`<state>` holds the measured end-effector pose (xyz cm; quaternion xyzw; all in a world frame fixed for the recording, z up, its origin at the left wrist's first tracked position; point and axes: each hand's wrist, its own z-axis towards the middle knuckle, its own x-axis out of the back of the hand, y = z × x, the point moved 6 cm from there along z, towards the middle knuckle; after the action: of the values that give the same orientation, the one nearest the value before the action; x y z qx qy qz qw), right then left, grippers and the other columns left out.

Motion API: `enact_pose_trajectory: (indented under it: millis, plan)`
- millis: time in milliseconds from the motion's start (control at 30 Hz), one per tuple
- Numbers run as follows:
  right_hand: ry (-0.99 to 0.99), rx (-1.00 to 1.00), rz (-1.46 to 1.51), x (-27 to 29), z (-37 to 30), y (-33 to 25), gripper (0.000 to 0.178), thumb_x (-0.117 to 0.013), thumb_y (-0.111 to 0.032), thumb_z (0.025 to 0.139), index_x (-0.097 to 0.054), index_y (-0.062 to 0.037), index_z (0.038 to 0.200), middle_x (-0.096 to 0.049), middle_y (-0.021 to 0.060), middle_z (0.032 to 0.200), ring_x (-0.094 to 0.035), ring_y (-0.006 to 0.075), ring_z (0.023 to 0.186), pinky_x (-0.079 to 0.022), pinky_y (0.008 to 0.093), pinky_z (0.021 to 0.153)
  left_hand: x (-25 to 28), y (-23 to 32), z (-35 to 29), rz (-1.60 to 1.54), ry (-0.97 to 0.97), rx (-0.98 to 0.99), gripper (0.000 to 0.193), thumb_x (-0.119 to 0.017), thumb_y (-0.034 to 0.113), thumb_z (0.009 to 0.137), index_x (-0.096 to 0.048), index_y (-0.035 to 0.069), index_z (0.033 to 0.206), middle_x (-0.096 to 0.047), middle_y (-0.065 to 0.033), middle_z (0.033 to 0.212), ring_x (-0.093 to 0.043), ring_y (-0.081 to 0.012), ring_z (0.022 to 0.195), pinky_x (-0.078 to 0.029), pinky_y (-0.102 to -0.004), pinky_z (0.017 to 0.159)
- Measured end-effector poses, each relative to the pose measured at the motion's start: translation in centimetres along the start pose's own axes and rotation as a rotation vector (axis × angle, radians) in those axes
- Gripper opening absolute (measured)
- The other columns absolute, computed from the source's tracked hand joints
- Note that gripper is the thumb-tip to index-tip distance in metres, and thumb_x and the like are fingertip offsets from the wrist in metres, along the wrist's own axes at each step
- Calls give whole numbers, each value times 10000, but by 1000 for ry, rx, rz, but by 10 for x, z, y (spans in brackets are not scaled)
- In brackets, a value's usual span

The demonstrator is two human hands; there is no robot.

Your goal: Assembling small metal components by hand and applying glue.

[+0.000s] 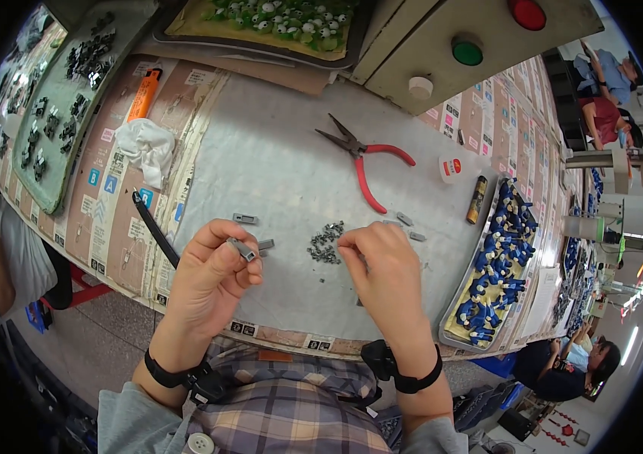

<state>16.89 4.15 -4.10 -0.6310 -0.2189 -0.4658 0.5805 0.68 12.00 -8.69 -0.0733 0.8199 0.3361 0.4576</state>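
A small grey, box-like plastic part (243,250) is pinched between the thumb and fingers of my left hand (212,276). My right hand (388,271) is at the right edge of a loose pile of tiny grey pieces (324,244), its thumb and forefinger pressed together. Whatever those fingertips hold, if anything, is too small to make out. A grey oblong part (246,219) lies just beyond my left hand, and another (266,244) is partly hidden beside it. Past my right hand lie more grey parts (405,219) on the white sheet (276,151).
Red-handled long-nose pliers (359,155) lie open ahead. At right are a battery-like cylinder (477,200), a small white cup (451,169) and a tray (446,333) of blue figures. Left are a white cloth (144,151), an orange-handled tool (144,94) and a green tray (49,193). A button box (442,76) stands behind.
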Motion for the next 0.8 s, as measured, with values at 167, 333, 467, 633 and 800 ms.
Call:
enact_pose_trajectory:
  millis: [167,333,467,633,800]
  plan:
    - [-31,60,-84,-5,3,-3,110,-632,-38,660,-548,-59,727,-471,57,686,-474,222,686,-389,315,608,0,1,0,-15,7,-5,214,-593,165,820,-488,71,982,-517,-49,852,-547,-126,739,-494,-211,611]
    - [14,54,-92,5,5,-5,98,-613,-30,678,-536,-53,734,-486,69,709,-476,240,704,-392,328,624,2,-2,0,-16,10,2,213,-610,156,807,-513,60,970,-561,-60,846,-571,-139,729,-503,-229,617]
    - [48,-88,20,16,-2,6,77,-601,-25,698,-540,-43,742,-504,81,743,-486,257,743,-396,336,647,0,-4,-1,-30,-7,12,203,-611,144,807,-530,53,970,-596,-67,852,-588,-147,736,-504,-244,633]
    - [-9,-79,70,4,-3,11,62,-603,-34,711,-554,-39,748,-530,83,724,-507,263,720,-406,343,632,-2,-6,0,-26,-13,15,198,-607,145,810,-530,55,969,-592,-65,853,-584,-144,738,-501,-246,638]
    - [50,-180,103,3,3,20,53,-598,-54,727,-558,-35,755,-564,92,703,-530,278,685,-417,360,615,-1,-4,0,-34,-3,6,195,-603,143,813,-529,54,970,-590,-65,857,-583,-144,738,-500,-248,642]
